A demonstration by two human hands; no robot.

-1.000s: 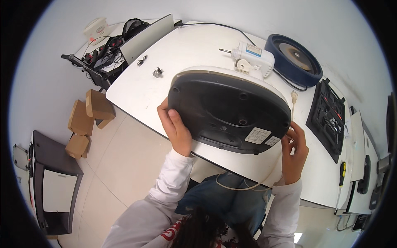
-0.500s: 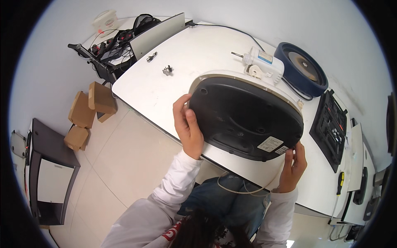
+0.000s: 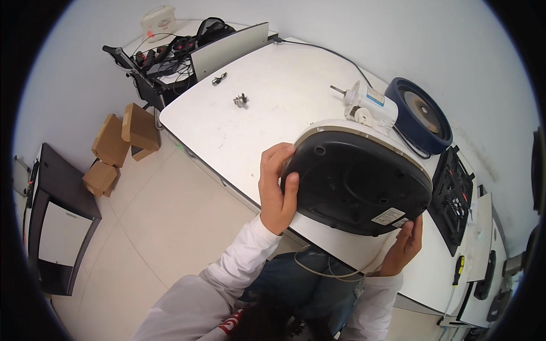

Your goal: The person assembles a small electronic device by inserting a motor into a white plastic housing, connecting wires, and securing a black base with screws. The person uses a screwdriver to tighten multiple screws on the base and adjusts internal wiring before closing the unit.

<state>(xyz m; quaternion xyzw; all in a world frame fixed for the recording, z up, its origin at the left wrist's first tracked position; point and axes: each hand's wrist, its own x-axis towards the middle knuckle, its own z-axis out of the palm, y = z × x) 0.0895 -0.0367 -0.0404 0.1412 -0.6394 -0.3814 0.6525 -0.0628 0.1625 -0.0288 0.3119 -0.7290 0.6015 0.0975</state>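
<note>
Both my hands hold up a fan base, whose black underside (image 3: 352, 176) with raised feet and white labels is turned toward me. The rim around it is white. My left hand (image 3: 278, 190) is closed round the base's left edge, thumb on the underside. At the lower right corner my right hand (image 3: 405, 248) grips the edge near the labels. Beyond the base a white fan motor (image 3: 372, 102) with a metal shaft pointing left shows; whether it is joined to the base is hidden. A pale cord (image 3: 324, 274) hangs over my lap.
Behind the motor leans a round dark blue ring-shaped part (image 3: 398, 88). A black tool case (image 3: 453, 199) and a yellow-black screwdriver (image 3: 458, 270) lie at the right. Small metal parts (image 3: 240, 100) sit on the white table (image 3: 210, 122). Cardboard boxes (image 3: 142, 133) stand on the floor at left.
The view has shifted, so the table and things on it sit lower and further right. The base has moved right and down in view and tilted slightly, both hands still on it.
</note>
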